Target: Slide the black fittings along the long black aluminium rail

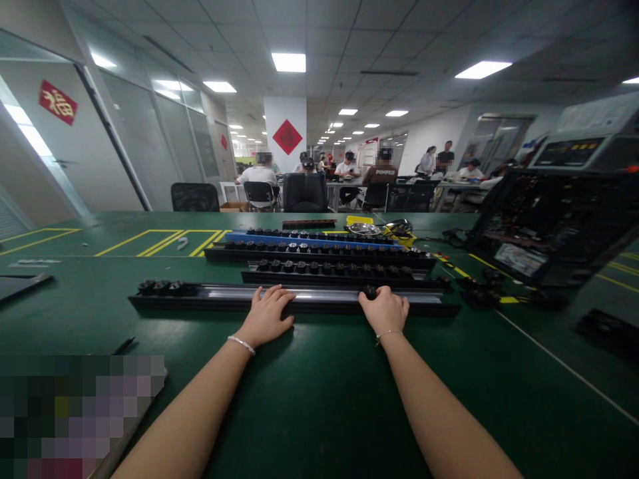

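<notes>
A long black rail (329,297) with a shiny silver channel lies across the green table in front of me. Several black round knobs (160,287) sit at its left end. My left hand (267,315) rests open on the rail's near edge, fingers spread flat. My right hand (384,308) is closed on a black knob (370,291) that sits in the rail's channel. Both wrists wear thin bracelets.
Behind lie more rails full of knobs: a black one (344,269), another black one (319,251) and a blue one (299,237). A metal bowl (364,229) stands at the back. An open black machine case (554,223) stands right. Seated people work far behind.
</notes>
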